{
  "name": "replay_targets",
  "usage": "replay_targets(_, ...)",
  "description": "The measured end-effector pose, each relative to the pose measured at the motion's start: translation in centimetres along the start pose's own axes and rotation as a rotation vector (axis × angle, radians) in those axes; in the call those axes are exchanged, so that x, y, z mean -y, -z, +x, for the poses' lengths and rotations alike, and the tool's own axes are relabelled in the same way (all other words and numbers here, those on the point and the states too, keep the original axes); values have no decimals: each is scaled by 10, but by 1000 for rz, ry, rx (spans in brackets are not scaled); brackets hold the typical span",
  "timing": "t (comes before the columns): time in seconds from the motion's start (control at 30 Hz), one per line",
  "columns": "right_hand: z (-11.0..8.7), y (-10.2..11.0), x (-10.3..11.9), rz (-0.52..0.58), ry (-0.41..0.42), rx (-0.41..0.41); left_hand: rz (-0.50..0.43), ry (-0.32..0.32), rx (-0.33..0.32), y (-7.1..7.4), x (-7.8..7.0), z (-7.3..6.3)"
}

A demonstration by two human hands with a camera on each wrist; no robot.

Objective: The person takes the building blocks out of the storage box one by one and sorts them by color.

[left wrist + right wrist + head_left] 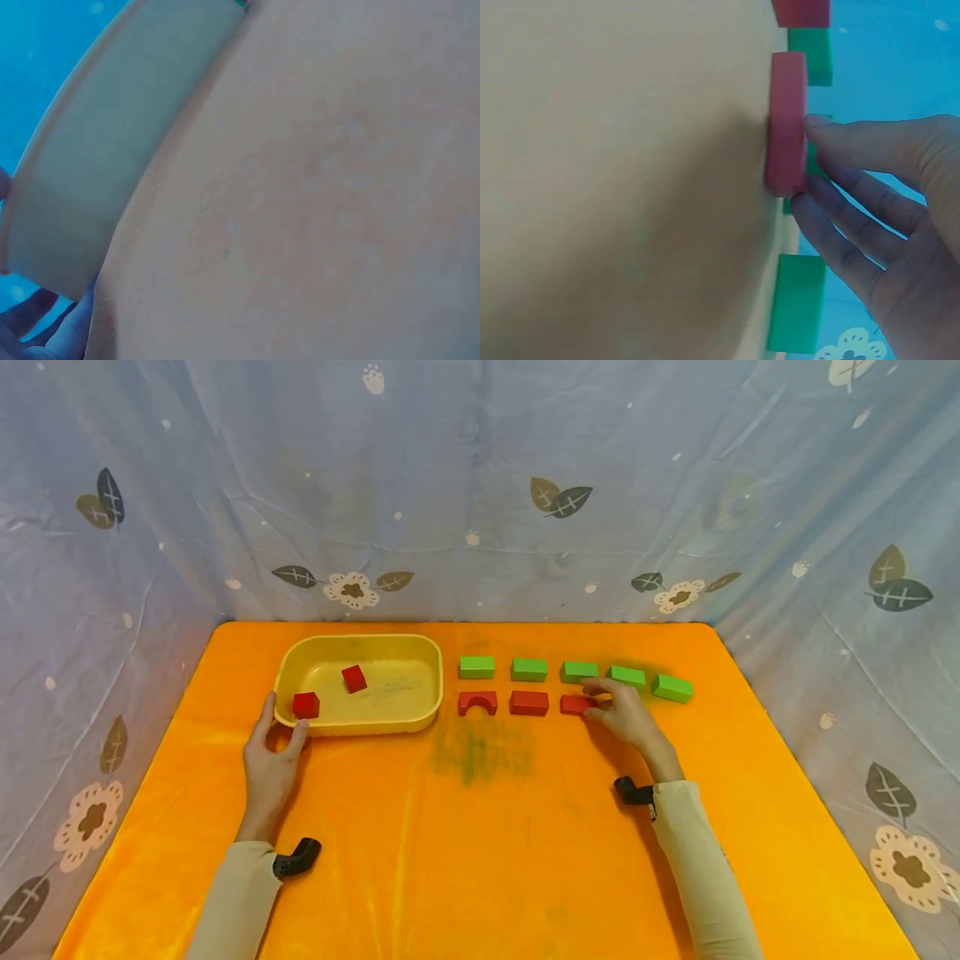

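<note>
My left hand holds the near left corner of a yellow plastic tub, thumb at the front wall and fingers along the left side. Inside the tub lie two red blocks, one red block in the near left corner and another red block nearer the middle. My right hand pinches the right end of a flat red block on the table. In the right wrist view, the thumb meets one side of that block, and the other fingers reach round its end.
A red arch block and a red rectangular block stand left of my right hand. Behind them runs a row of several green blocks. An orange cloth covers the table; a patterned curtain rises behind it.
</note>
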State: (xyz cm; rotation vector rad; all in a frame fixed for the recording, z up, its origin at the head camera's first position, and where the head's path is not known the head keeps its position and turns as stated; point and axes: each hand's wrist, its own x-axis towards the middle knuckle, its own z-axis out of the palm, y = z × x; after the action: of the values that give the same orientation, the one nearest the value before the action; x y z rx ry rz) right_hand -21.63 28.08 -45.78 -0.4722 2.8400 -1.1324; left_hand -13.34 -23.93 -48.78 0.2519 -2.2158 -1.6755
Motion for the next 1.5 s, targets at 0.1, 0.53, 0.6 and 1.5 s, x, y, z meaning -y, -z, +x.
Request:
replay_targets(0.1, 4, 3, 4, -25, 17, 0, -11, -6, 1, 0, -1, -1)
replay_targets(0.53, 18, 3, 29, -39, 54, 12, 11, 12, 2, 1, 0, 0)
replay_targets(0.6, 21, 0, 35, -22, 68, 10, 21, 20, -1, 1, 0, 0)
replay_targets(1.5, 88, -52, 147, 57, 246, 105, 25, 18, -4, 2, 0, 1)
